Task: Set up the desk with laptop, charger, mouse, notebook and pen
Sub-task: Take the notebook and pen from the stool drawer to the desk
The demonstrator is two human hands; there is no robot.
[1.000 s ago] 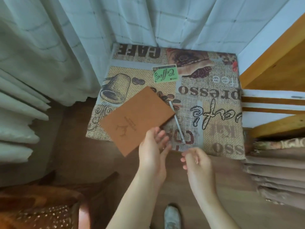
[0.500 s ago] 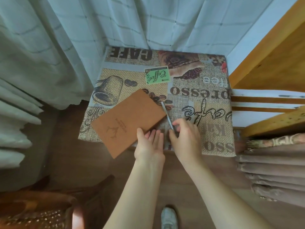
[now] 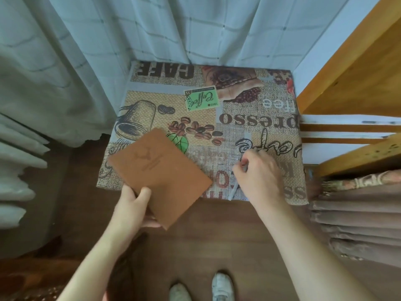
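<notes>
While my left hand (image 3: 133, 203) pinches the near corner of the flat rust-brown notebook with an embossed cover (image 3: 159, 177), thumb on top and fingers underneath, my right hand (image 3: 260, 177) curls around the slim silver-grey pen (image 3: 234, 190) at centre right of the frame. I judge the notebook light and fairly stiff: it keeps its shape though half of it juts past the front edge of the small table under a coffee-print cloth (image 3: 249, 118), low and left of centre. A corner pinch should carry it, though a grip along the spine would stop it swinging. The pen's tip pokes out below my closed fingers, near the cloth's front edge; I cannot tell whether it has left the surface. It looks smooth, thin and prone to roll, so I would take it mid-barrel.
</notes>
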